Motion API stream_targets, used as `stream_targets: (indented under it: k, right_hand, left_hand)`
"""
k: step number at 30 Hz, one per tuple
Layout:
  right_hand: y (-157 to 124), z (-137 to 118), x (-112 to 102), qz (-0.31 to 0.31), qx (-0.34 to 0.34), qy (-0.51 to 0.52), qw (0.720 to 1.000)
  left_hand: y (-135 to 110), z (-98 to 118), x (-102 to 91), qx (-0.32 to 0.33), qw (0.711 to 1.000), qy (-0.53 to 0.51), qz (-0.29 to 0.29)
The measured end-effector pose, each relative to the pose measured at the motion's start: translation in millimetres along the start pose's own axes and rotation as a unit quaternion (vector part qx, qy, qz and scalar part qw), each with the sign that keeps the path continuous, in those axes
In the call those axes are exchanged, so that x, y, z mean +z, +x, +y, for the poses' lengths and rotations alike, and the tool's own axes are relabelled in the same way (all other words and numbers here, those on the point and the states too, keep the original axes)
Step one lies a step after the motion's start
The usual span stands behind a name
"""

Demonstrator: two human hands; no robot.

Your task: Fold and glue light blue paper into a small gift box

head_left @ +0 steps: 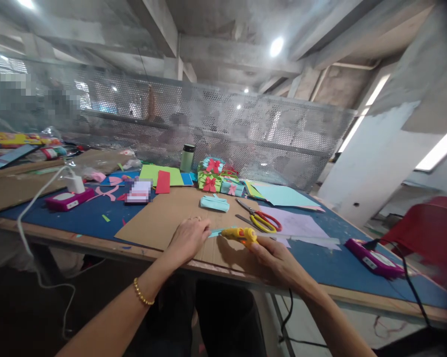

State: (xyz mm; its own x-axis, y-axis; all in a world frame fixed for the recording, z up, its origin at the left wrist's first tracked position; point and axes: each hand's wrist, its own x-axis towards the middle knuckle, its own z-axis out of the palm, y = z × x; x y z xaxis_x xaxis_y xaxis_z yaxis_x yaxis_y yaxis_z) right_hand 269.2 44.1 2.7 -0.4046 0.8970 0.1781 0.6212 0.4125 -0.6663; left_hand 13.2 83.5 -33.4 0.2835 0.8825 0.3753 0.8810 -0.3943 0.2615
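My right hand is closed around a yellow glue gun, its tip pointing left at a thin light-blue paper strip. My left hand rests curled on the brown cardboard sheet, with its fingertips pinning the strip's left end. A folded light-blue paper piece lies just beyond on the cardboard. Red-and-yellow scissors lie to the right of it.
The blue table carries small paper gift boxes with red bows, coloured paper sheets, a green flask, and magenta devices at left and right. A perforated metal screen stands behind. A red chair is at right.
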Motion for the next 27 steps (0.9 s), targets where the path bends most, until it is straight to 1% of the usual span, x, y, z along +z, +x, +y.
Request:
stream_targets:
  k: [3,6,10,13,15,18,22,27]
  right_hand:
    - [2,-3,3,-0.006,-0.002,-0.004,1.000]
    - [2,0,1,0.006,0.001,-0.003,1.000]
    - [1,6,-3,0.015,0.009,0.001,1.000]
    - [1,7,-3,0.013,0.014,0.003,1.000]
    - [1,6,-3,0.013,0.016,0.005,1.000]
    - [2,3,-2,0.011,0.004,0.003,1.000]
    - [4,-2,7,0.006,-0.029,-0.012,0.999]
    - [9,-5,17,0.001,-0.054,-0.064,0.996]
  left_hand:
    - [1,1,-1.5,-0.003,1.000,-0.008,-0.003]
    - [-2,-3,-8.6,0.004,1.000,-0.024,-0.017]
    - [-16,-18,-23.7,0.014,0.998,-0.040,-0.046]
    - [-31,-31,-30.1,-0.005,0.999,-0.028,-0.031]
    - [-38,-37,-30.6,-0.024,0.999,-0.030,-0.014]
    - [-44,-39,-28.7,-0.038,0.998,-0.043,0.001]
    - [-44,-36,-27.8,-0.046,0.997,-0.058,0.005]
    - [-43,-37,-27.8,-0.045,0.997,-0.056,0.004]
